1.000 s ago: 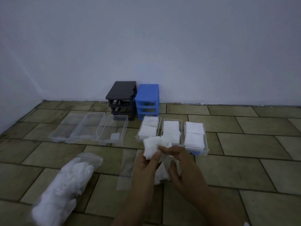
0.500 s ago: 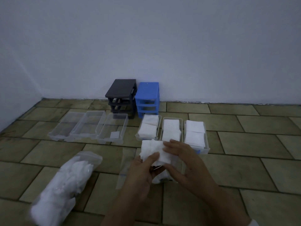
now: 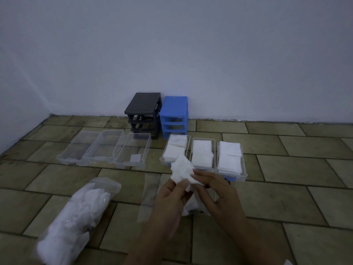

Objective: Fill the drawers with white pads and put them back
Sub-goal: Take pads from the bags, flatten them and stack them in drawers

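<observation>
The left hand is raised in front of the camera, back toward the viewer, its thumb and fingers curled up and pinching the lower edge of a crumpled bunch of white pads. The right hand comes in from the lower right with its forearm angled up toward the middle; its fingers reach left, and the fingertips grip the right side of the same bunch. Both hands meet on the bunch, which is held above the tiled floor, just in front of the filled drawers.

Three clear drawers lie side by side on the floor at centre right, each packed with flat white pads: the left filled drawer, the middle filled drawer and the right filled drawer, whose near edge shows a blue handle. To their left, three more clear drawers sit in a row touching one another: the far-left drawer and the next drawer look bare, while the third drawer holds one small white pad.

Behind the drawers, against the wall, a black drawer frame and a blue drawer frame stand side by side, their slots open. A clear plastic bag stuffed with white pads lies at lower left, and another clear bag lies under the hands.
</observation>
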